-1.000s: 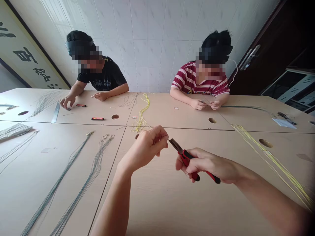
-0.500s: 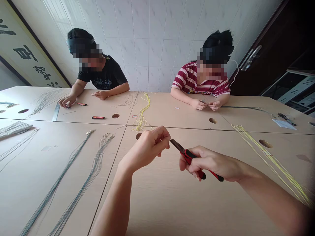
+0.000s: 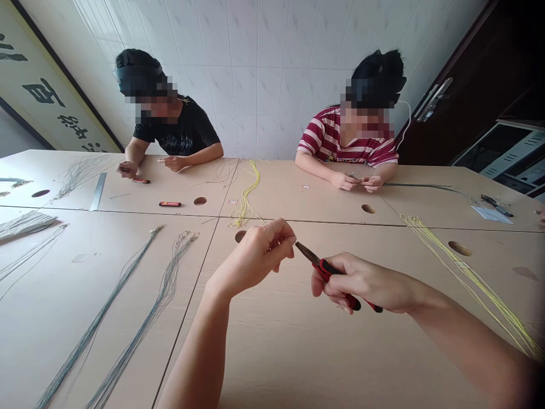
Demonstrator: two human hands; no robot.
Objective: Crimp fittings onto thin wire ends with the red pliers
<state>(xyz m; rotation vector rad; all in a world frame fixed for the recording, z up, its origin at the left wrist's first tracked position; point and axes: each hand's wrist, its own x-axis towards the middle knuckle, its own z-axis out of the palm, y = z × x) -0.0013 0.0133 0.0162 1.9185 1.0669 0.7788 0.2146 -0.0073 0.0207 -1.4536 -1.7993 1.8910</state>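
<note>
My right hand [image 3: 353, 281] is wrapped round the red and black handles of a pair of pliers [image 3: 326, 270]. The pliers' dark jaws point up and left, and their tip meets the fingertips of my left hand [image 3: 259, 255]. That left hand is closed in a pinch; whatever sits between thumb and forefinger is too small to make out. Both hands are raised over the near part of the table. Beyond the left hand lies a bundle of yellow cords [image 3: 247, 199].
Grey-green cord bundles [image 3: 123, 295] stretch across the table [image 3: 298, 352] on the left, more yellow cords [image 3: 468, 272] on the right. Round holes pierce the tabletop. Opposite sit two people [image 3: 183, 130], near a steel ruler [image 3: 97, 192] and a red-black marker-like stick [image 3: 170, 204].
The plier handles have drawn closer together in my right hand. My left hand stays almost still. Across the table, the left person's hand has lifted away from the ruler.
</note>
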